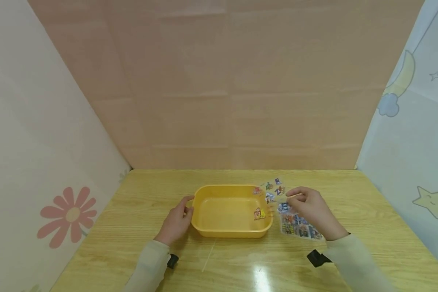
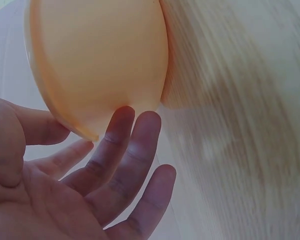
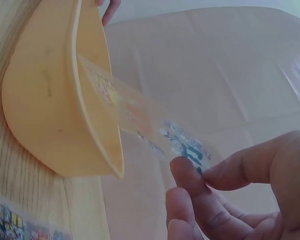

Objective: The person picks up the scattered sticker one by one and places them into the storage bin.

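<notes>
A yellow plastic basin (image 1: 231, 234) stands upright on the wooden table. My left hand (image 1: 176, 221) holds its left end; in the left wrist view the thumb (image 2: 45, 127) lies on the rim and the other fingers reach under and against the outer wall. Between thumb and fingertips, my right hand (image 1: 313, 211) pinches the edge of a clear sticker sheet (image 3: 140, 112) printed with small colourful cartoon figures. That sheet hangs tilted over the basin's right end, part of it inside the rim. More sticker sheets (image 1: 299, 228) lie on the table below the right hand.
The wooden table (image 1: 149, 186) meets a plain pinkish-beige backdrop (image 1: 226, 101) at the back. Patterned side walls stand left and right, with a red flower (image 1: 71, 215) and a star (image 1: 434, 201). A thin pale strip (image 1: 209, 255) lies in front of the basin.
</notes>
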The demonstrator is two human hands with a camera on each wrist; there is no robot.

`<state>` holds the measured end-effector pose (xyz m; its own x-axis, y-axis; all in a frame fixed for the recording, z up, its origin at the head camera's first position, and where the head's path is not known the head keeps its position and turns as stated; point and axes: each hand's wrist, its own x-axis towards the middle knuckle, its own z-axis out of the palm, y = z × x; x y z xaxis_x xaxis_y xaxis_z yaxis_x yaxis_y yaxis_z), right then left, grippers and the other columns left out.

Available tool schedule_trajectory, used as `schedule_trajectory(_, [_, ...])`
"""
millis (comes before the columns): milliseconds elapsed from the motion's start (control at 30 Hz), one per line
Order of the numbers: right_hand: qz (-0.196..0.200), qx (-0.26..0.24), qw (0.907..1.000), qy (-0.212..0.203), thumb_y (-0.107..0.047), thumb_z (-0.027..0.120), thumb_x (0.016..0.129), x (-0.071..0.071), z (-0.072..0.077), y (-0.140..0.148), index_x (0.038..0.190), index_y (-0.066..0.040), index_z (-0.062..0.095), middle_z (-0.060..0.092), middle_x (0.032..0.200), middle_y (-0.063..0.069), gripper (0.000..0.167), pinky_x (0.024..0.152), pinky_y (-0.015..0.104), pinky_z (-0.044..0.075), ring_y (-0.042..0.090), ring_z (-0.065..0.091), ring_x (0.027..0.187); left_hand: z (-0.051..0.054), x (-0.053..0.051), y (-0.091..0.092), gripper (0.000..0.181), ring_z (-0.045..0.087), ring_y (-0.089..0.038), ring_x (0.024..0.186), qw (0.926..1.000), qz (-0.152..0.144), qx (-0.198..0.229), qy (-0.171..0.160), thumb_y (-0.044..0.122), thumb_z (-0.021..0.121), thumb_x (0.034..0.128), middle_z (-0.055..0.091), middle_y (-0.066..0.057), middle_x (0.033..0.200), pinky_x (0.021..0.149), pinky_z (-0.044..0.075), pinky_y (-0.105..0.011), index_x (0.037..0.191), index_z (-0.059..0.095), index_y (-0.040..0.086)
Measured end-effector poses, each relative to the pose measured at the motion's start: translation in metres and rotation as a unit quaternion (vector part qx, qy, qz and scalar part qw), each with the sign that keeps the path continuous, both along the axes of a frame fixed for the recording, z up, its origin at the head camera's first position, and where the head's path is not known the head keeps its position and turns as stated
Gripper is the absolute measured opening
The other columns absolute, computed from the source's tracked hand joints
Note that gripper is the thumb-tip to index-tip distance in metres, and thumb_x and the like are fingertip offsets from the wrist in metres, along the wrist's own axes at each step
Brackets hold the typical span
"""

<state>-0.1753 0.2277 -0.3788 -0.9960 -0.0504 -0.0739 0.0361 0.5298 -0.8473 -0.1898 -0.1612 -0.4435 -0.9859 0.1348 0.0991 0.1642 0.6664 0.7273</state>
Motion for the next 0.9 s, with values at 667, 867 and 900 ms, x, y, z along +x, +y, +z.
schedule_trajectory(667, [0.026,0.007,0.9994,-0.022,-0.018,0.061,0.096,-0.013,-0.009,-0.040,0.119,-0.002,0.061,0.072,0.101,0.013,0.028,0.052,0.037,0.046,0.024,0.066,0.078,0.000,-0.001,-0.001,0.043,0.054,-0.014,0.063,0.9997,-0.012,0.010,-0.020,0.015,0.047,0.1066,0.068,-0.012,0.097,0.056,0.045,-0.030,0.149,0.043,0.007])
schedule_trajectory(867, [0.035,0.013,0.9990,-0.023,-0.018,0.062,0.096,-0.015,-0.010,-0.050,0.118,-0.003,0.062,0.071,0.098,0.010,0.027,0.067,0.041,0.053,0.021,0.065,0.074,-0.001,-0.001,-0.001,0.043,0.054,-0.014,0.065,0.9997,-0.014,0.007,-0.019,0.015,0.047,0.1066,0.068,-0.013,0.098,0.057,0.046,-0.031,0.149,0.043,0.008])
schedule_trajectory(900, [0.037,0.014,0.9989,-0.024,-0.018,0.062,0.096,-0.016,-0.010,-0.052,0.118,-0.002,0.062,0.071,0.098,0.010,0.027,0.067,0.041,0.054,0.021,0.065,0.074,-0.001,-0.001,-0.001,0.043,0.054,-0.014,0.065,0.9997,-0.015,0.007,-0.018,0.015,0.047,0.1066,0.068,-0.013,0.098,0.057,0.046,-0.031,0.149,0.043,0.008])
